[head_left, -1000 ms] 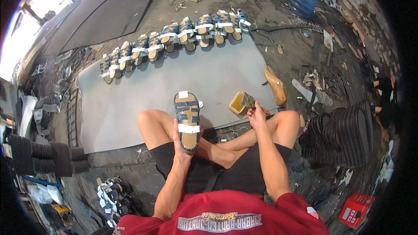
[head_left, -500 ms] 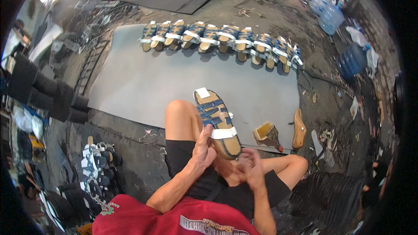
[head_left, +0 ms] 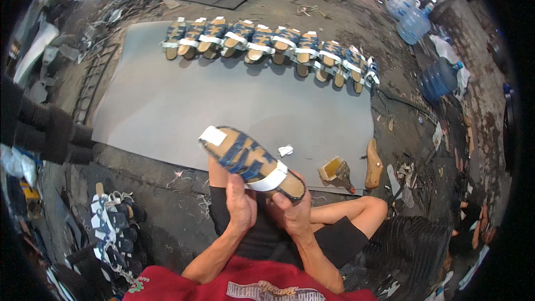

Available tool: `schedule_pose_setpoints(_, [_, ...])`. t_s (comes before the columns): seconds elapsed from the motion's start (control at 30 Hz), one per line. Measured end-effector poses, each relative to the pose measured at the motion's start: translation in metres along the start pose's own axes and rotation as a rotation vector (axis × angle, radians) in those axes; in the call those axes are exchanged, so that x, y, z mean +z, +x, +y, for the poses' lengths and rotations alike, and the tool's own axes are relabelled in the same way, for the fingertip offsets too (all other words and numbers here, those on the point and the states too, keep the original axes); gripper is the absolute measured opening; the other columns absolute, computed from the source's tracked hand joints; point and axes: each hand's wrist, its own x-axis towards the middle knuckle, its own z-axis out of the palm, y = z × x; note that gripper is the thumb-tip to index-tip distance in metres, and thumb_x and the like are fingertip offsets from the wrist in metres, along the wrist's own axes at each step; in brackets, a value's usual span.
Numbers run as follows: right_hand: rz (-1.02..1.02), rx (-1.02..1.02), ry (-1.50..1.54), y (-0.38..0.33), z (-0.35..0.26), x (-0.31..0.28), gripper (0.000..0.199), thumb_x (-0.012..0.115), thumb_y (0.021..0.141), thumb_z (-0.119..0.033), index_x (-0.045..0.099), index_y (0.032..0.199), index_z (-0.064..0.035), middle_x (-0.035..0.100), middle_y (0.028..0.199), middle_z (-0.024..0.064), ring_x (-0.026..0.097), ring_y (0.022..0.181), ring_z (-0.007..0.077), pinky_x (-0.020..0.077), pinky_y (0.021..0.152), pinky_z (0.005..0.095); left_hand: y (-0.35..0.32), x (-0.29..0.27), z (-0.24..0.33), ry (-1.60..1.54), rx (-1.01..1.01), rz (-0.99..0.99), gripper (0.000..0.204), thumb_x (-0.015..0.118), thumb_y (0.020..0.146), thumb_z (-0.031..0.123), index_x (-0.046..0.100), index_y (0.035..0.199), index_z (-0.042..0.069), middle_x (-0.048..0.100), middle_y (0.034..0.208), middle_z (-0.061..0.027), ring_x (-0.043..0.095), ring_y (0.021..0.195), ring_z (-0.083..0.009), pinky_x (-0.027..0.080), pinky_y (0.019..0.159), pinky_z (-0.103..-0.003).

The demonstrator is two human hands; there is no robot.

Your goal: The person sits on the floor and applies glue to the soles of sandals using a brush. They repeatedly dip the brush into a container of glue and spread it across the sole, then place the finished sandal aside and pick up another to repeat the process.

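Observation:
Above my lap is a sandal (head_left: pixel 251 159) with dark blue straps, a tan footbed and a white strap across its heel end. A white piece covers its toe end, which points up and to the left. My left hand (head_left: pixel 241 206) grips its left edge near the white strap, thumb on the side. The heel end is in my right hand (head_left: pixel 293 210), with the thumb over the edge and the other fingers hidden beneath. A small white scrap (head_left: pixel 285 150) lies on the grey sheet (head_left: pixel 184 103) beyond the sandal.
Several similar sandals (head_left: pixel 243 38) stand in a row along the sheet's far edge. A wooden shoe last (head_left: pixel 374 164) and a cut-open yellowish container (head_left: pixel 333 170) with a brush lie at right. More sandals (head_left: pixel 114 226) are piled at left. Large blue water bottles (head_left: pixel 413 25) stand far right.
My right hand has come up and taken hold of the sandal's heel end. The sandal has tilted, its toe swinging left. The view has shifted slightly.

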Motion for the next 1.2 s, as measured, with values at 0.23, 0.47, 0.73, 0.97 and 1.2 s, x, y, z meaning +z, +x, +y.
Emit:
schedule_pose_setpoints(0.23, [-0.142, -0.036, -0.149, 0.026, -0.010, 0.044, 0.065, 0.083, 0.087, -0.012, 0.052, 0.142, 0.0038, 0.064, 0.131, 0.0094, 0.060, 0.120, 0.0150, 0.0468, 0.105, 0.0316, 0.027, 0.006, 0.051, 0.048, 0.098, 0.161, 0.059, 0.046, 0.110, 0.051, 0.049, 0.142, 0.001, 0.058, 0.138, -0.0106, 0.054, 0.131, -0.0209, 0.038, 0.113, -0.040])
schedule_pose_setpoints(0.47, [-0.281, -0.025, -0.212, 0.054, -0.021, 0.090, 0.068, 0.082, 0.086, -0.012, 0.050, 0.143, 0.0050, 0.065, 0.131, 0.0106, 0.060, 0.121, 0.0156, 0.0469, 0.106, 0.0322, 0.055, -0.006, 0.088, 0.026, 0.201, 0.227, 0.051, 0.042, 0.112, 0.045, 0.052, 0.137, 0.001, 0.062, 0.133, -0.0109, 0.059, 0.125, -0.0209, 0.044, 0.108, -0.040])
schedule_pose_setpoints(0.73, [-0.264, -0.036, -0.195, 0.068, -0.011, 0.111, 0.070, 0.085, 0.084, -0.008, 0.049, 0.142, 0.0073, 0.065, 0.131, 0.0155, 0.062, 0.121, 0.0197, 0.0490, 0.106, 0.0341, 0.084, -0.010, 0.104, 0.077, 0.274, 0.216, 0.051, 0.042, 0.112, 0.044, 0.057, 0.129, -0.001, 0.068, 0.123, -0.0122, 0.065, 0.113, -0.0198, 0.051, 0.100, -0.038])
schedule_pose_setpoints(0.97, [-0.212, -0.156, -0.259, 0.064, -0.008, 0.104, 0.072, 0.082, 0.086, -0.012, 0.046, 0.145, 0.0057, 0.063, 0.132, 0.0125, 0.061, 0.120, 0.0182, 0.0484, 0.105, 0.0337, 0.091, 0.004, 0.100, 0.012, 0.214, 0.201, 0.051, 0.041, 0.113, 0.042, 0.056, 0.131, -0.003, 0.067, 0.125, -0.0130, 0.064, 0.113, -0.0194, 0.050, 0.101, -0.036])
schedule_pose_setpoints(1.2, [-0.075, -0.171, -0.352, 0.055, -0.019, 0.092, 0.070, 0.085, 0.084, -0.015, 0.050, 0.141, 0.0053, 0.065, 0.126, 0.0117, 0.062, 0.116, 0.0172, 0.0497, 0.101, 0.0317, 0.096, 0.001, 0.077, 0.095, 0.153, 0.110, 0.053, 0.038, 0.113, 0.045, 0.053, 0.136, 0.000, 0.066, 0.128, -0.0143, 0.066, 0.115, -0.0234, 0.052, 0.104, -0.041])
